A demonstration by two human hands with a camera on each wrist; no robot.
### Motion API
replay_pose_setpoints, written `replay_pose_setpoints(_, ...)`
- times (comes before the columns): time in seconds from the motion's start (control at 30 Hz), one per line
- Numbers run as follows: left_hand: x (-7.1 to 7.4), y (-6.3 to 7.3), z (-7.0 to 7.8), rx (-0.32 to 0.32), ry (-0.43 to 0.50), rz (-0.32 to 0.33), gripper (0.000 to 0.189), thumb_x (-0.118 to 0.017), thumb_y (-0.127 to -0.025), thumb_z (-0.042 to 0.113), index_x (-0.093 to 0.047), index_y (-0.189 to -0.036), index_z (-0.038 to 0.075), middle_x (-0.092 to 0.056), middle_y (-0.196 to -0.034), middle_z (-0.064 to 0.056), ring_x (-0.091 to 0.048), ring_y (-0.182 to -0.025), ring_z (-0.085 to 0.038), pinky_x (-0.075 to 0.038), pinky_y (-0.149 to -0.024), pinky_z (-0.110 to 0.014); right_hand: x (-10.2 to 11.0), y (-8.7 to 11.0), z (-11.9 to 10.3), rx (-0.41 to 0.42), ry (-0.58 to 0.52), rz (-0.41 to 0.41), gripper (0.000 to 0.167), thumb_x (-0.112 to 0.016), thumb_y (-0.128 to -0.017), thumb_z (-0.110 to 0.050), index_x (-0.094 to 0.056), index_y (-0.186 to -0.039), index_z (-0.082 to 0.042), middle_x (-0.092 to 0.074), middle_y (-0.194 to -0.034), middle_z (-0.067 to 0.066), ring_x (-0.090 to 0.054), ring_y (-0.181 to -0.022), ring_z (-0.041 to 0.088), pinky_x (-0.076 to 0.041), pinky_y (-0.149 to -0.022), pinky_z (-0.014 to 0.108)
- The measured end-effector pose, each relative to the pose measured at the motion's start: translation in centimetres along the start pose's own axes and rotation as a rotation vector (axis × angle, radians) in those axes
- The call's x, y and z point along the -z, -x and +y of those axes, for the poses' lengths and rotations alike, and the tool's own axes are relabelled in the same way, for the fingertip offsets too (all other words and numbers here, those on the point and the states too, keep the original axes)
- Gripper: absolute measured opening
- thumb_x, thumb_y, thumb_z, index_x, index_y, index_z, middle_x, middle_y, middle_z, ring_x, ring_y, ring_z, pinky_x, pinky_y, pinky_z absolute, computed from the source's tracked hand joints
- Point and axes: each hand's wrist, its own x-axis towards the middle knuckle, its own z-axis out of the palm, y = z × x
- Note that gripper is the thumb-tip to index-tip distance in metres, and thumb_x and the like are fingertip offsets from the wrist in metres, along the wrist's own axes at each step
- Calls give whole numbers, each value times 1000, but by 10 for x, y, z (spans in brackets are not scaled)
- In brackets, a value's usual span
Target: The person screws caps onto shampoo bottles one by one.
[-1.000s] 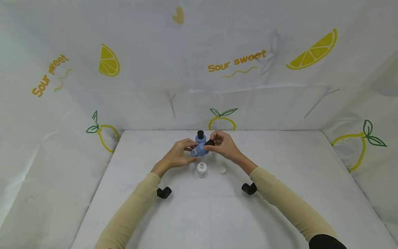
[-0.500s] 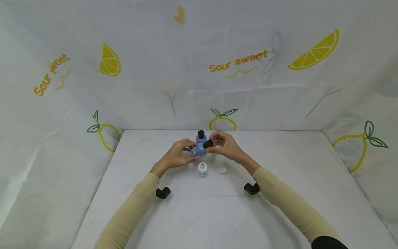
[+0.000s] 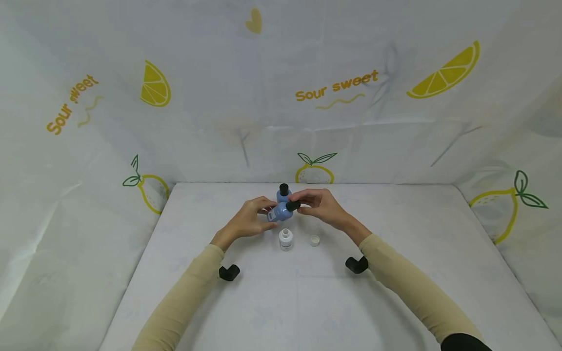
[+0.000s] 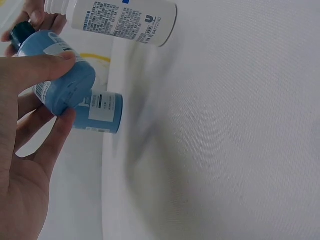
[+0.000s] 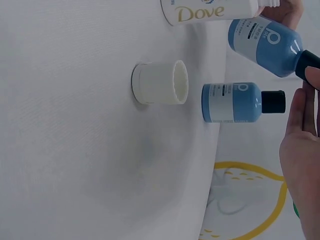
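Observation:
My left hand [image 3: 247, 219] grips a small blue bottle [image 3: 276, 213] by its lower body and holds it tilted above the table. Its white label and blue base show in the left wrist view, with the thumb [image 4: 55, 62] along one side. The bottle's black cap [image 3: 293, 206] points right, and my right hand [image 3: 324, 208] pinches it between thumb and fingers. Just behind stands a second blue bottle [image 5: 232, 103], upright with its black cap on. In front of the hands an uncapped white Dove bottle [image 3: 286, 241] stands upright.
A white cap [image 5: 159, 83] rests on the white table [image 3: 298, 302], right of the Dove bottle and with its open side up. Black angled pieces [image 3: 356, 265] stick out at both sleeves. A lemon-print curtain [image 3: 263, 97] hangs behind the table's back edge.
My right fingers have shifted on the black cap, the index finger now reaching over it toward the left. The held bottle has moved very slightly left. The Dove bottle and white cap stay put.

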Motion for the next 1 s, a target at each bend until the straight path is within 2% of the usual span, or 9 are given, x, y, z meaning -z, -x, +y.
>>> replay_pose_setpoints(0.33, 0, -1, 0, 8, 12, -2, 54, -89, -88, 10, -71, -138, -2, -72, -127, -14, -74, -117, -30, -67, -105, -41, -3, -2, -3, -42, 77, 49, 41, -80, -91, 11, -70, -130, 8, -68, -137, 30, -70, -120, 1, -57, -113, 18)
replay_pose_setpoints(0.67, -1, 0, -1, 10, -1, 7, 55, -90, -88, 10, -70, -138, -2, -73, -128, -14, -74, -117, -30, -67, -104, -39, -6, -1, -3, -83, 131, 107, 38, -84, -91, 1, -70, -126, 3, -72, -126, 19, -71, -111, 6, -60, -107, 18)
replay_pose_setpoints(0.83, -2, -1, 0, 2, 6, 8, 55, -89, -87, 9, -70, -138, -3, -72, -127, -16, -74, -116, -31, -67, -104, -39, -8, -2, -4, -117, 137, 138, 35, -86, -91, -2, -69, -121, 1, -72, -116, 11, -71, -104, 11, -61, -99, 16)
replay_pose_setpoints(1.0, -2, -1, 1, 0, -2, 16, 55, -90, -87, 9, -70, -138, -3, -72, -127, -15, -74, -116, -31, -67, -104, -38, -9, -3, -2, -106, 151, 160, 33, -87, -90, -3, -68, -117, 1, -70, -109, 8, -69, -98, 12, -61, -92, 15)
